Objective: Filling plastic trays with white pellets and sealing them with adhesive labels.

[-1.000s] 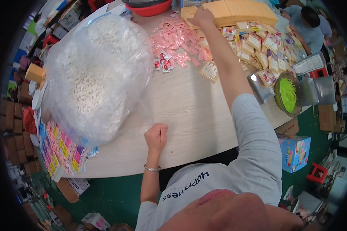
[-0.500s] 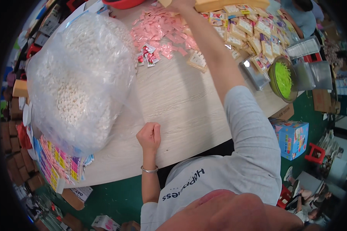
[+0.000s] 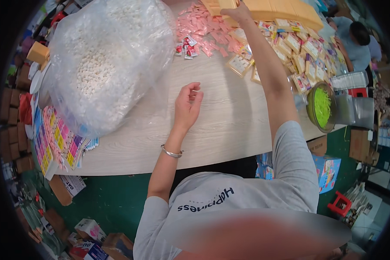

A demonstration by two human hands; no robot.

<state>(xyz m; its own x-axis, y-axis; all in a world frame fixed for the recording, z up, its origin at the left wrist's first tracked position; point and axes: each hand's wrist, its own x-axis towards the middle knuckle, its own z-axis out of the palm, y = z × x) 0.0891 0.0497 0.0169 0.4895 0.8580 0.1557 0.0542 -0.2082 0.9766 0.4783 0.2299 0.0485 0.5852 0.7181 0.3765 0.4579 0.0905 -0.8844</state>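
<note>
My right hand (image 3: 239, 12) reaches to the far side of the table, its fingers closed on a pale yellow plastic tray (image 3: 228, 4) that is partly cut off by the top edge. Beside it lies a long row of nested yellow trays (image 3: 286, 12). Over the bare wood hovers my left hand (image 3: 188, 102), fingers loosely bent and thumb apart, with nothing in it. Just left of that hand sits a big clear plastic bag (image 3: 112, 60) full of small white pieces. Pink sachets (image 3: 203, 24) are heaped beyond it, with several red-and-white sachets (image 3: 188, 47) at their near edge.
Filled yellow packs (image 3: 299, 47) pile up at the far right. A bowl of bright green strips (image 3: 321, 106) stands near clear plastic containers (image 3: 355, 108) at the right edge. Colourful printed sheets (image 3: 58, 138) lie at the left. Another person (image 3: 353, 43) sits at the far right.
My left hand has moved up and forward from the table's near edge, and its fist has loosened. The view has shifted, and my right hand has moved right along the far side.
</note>
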